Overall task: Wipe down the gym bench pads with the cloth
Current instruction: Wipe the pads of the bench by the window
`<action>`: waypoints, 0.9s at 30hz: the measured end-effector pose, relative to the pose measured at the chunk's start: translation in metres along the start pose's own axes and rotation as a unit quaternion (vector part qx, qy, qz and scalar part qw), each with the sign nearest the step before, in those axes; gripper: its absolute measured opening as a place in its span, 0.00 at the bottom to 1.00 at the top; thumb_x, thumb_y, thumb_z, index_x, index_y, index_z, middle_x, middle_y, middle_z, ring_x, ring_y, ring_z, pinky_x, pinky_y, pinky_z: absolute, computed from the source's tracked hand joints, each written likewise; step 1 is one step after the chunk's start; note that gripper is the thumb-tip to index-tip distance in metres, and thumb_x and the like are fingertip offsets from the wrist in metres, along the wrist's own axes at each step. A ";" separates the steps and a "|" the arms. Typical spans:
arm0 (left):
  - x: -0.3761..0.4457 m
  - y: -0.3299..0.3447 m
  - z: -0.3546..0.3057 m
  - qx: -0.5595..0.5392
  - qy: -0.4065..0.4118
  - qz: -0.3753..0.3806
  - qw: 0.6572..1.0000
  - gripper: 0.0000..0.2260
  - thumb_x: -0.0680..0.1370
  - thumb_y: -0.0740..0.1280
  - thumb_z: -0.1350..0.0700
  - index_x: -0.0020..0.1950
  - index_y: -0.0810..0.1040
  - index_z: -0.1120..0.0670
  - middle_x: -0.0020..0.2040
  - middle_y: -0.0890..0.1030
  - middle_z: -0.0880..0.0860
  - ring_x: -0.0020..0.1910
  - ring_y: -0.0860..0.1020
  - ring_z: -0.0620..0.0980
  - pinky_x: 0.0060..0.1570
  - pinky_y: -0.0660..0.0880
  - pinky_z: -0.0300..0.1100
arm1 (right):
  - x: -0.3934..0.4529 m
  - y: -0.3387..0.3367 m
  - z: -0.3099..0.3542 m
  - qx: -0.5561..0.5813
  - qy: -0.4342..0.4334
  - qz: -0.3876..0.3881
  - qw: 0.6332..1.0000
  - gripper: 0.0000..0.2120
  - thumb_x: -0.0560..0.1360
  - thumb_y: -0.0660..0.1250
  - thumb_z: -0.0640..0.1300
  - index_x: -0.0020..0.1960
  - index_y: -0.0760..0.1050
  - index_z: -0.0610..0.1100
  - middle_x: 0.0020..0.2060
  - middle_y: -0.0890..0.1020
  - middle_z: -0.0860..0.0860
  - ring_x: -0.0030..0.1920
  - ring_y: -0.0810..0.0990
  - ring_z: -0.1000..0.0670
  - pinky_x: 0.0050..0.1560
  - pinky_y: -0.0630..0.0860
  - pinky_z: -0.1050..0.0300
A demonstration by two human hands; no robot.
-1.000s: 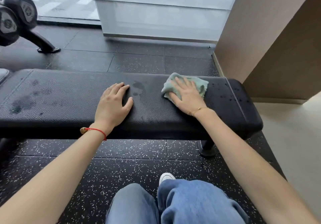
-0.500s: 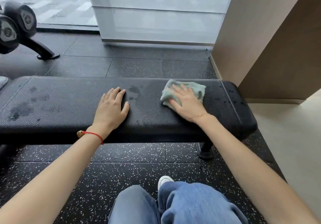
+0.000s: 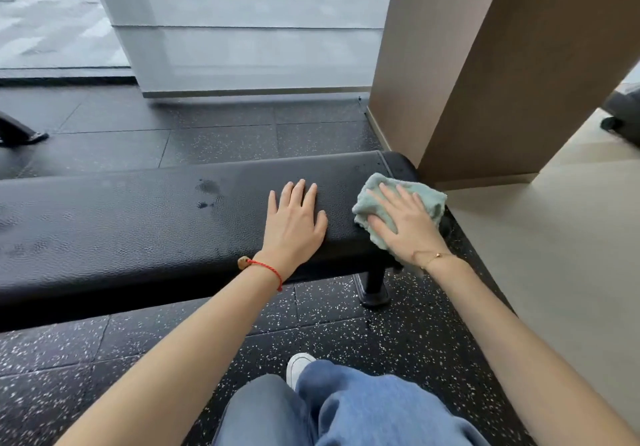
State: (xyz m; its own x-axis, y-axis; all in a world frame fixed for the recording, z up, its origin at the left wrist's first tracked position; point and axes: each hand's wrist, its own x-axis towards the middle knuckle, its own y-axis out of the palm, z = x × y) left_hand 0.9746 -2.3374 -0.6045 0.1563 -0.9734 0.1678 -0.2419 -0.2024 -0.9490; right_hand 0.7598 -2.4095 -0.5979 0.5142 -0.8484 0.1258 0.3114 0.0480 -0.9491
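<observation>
Pressing the cloth [image 3: 401,203] flat under my right hand [image 3: 405,227], I have it at the bench's end, right of centre in the frame, where the pad [image 3: 138,224] rounds off beside the brown wall panel [image 3: 485,82]. The fingers lie straight and spread over the green fabric, nothing curled round it; I judge that the flat palm is there to keep as much cloth as possible against the vinyl. My left hand [image 3: 294,224] rests bare on the pad just beside it, fingers straight and slightly fanned, holding nothing, probably to steady me as I lean in. Some of the cloth hangs over the front edge of the pad. Wet spots [image 3: 207,193] show on the pad left of my left hand, with fainter marks toward the left edge of the frame, so I reckon that stretch is not yet wiped. Below, my jeans [image 3: 346,407] and a white shoe [image 3: 298,366] sit over the speckled floor [image 3: 86,352].
</observation>
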 end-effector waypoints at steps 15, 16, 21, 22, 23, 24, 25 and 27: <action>0.000 0.010 0.003 0.027 -0.012 -0.059 0.998 0.28 0.78 0.49 0.42 0.76 0.64 0.50 0.76 0.65 0.51 0.76 0.59 0.52 0.76 0.52 0.53 | 0.071 -0.003 -0.031 -0.027 -0.018 0.035 0.999 0.29 0.81 0.50 0.61 0.79 0.49 0.55 0.79 0.50 0.53 0.79 0.45 0.48 0.77 0.39 0.48; 0.000 0.010 0.003 0.028 -0.015 -0.061 0.998 0.28 0.78 0.49 0.42 0.76 0.64 0.49 0.76 0.65 0.51 0.76 0.59 0.52 0.76 0.52 0.53 | 0.051 -0.007 -0.034 -0.004 -0.047 0.039 0.998 0.29 0.81 0.51 0.61 0.79 0.48 0.55 0.79 0.49 0.54 0.79 0.44 0.50 0.77 0.38 0.49; 0.000 0.012 0.001 0.033 -0.026 -0.058 0.997 0.28 0.78 0.49 0.41 0.76 0.64 0.48 0.76 0.65 0.50 0.76 0.60 0.51 0.77 0.52 0.52 | 0.008 -0.019 -0.057 0.035 -0.142 0.067 0.987 0.33 0.76 0.45 0.69 0.78 0.52 0.59 0.78 0.49 0.60 0.78 0.42 0.55 0.76 0.35 0.54; 0.000 0.012 0.000 0.034 -0.027 -0.057 0.997 0.28 0.78 0.49 0.41 0.77 0.63 0.48 0.76 0.65 0.49 0.76 0.60 0.50 0.77 0.52 0.52 | 0.028 -0.020 -0.060 0.030 -0.143 0.072 0.987 0.32 0.76 0.46 0.68 0.78 0.52 0.59 0.78 0.51 0.58 0.78 0.44 0.54 0.76 0.36 0.55; 0.000 0.011 -0.001 0.035 -0.028 -0.058 0.997 0.28 0.78 0.49 0.41 0.77 0.63 0.48 0.76 0.65 0.49 0.76 0.60 0.50 0.76 0.53 0.52 | 0.054 -0.018 -0.061 0.021 -0.143 0.074 0.987 0.31 0.78 0.48 0.67 0.78 0.53 0.58 0.79 0.52 0.56 0.78 0.45 0.52 0.76 0.37 0.55; 0.000 0.010 -0.001 0.033 -0.030 -0.057 0.997 0.28 0.78 0.50 0.41 0.76 0.64 0.47 0.76 0.65 0.48 0.76 0.60 0.49 0.76 0.53 0.52 | 0.079 -0.015 -0.058 0.009 -0.136 0.078 0.988 0.30 0.79 0.49 0.65 0.78 0.53 0.57 0.79 0.52 0.54 0.79 0.46 0.50 0.76 0.38 0.54; -0.001 0.009 -0.001 0.030 -0.033 -0.054 0.998 0.27 0.78 0.50 0.41 0.76 0.63 0.47 0.76 0.65 0.48 0.76 0.60 0.49 0.77 0.53 0.51 | 0.101 -0.011 -0.055 -0.003 -0.125 0.081 0.989 0.29 0.80 0.51 0.63 0.78 0.52 0.56 0.79 0.52 0.52 0.79 0.47 0.49 0.76 0.39 0.52; -0.001 0.006 -0.001 0.030 -0.037 -0.048 0.998 0.27 0.78 0.51 0.42 0.77 0.63 0.46 0.76 0.64 0.47 0.77 0.59 0.48 0.77 0.51 0.50 | 0.121 -0.006 -0.049 -0.013 -0.112 0.084 0.990 0.28 0.81 0.52 0.60 0.79 0.52 0.54 0.79 0.53 0.51 0.79 0.47 0.47 0.77 0.40 0.50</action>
State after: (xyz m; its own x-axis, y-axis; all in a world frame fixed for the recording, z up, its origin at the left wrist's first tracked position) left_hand 0.9715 -2.3378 -0.6102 0.2461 -0.9388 0.2411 -0.1644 -0.2856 -0.9441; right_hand 0.7807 -2.5383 -0.5912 0.7223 -0.6911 0.0236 0.1867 0.1621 -0.9690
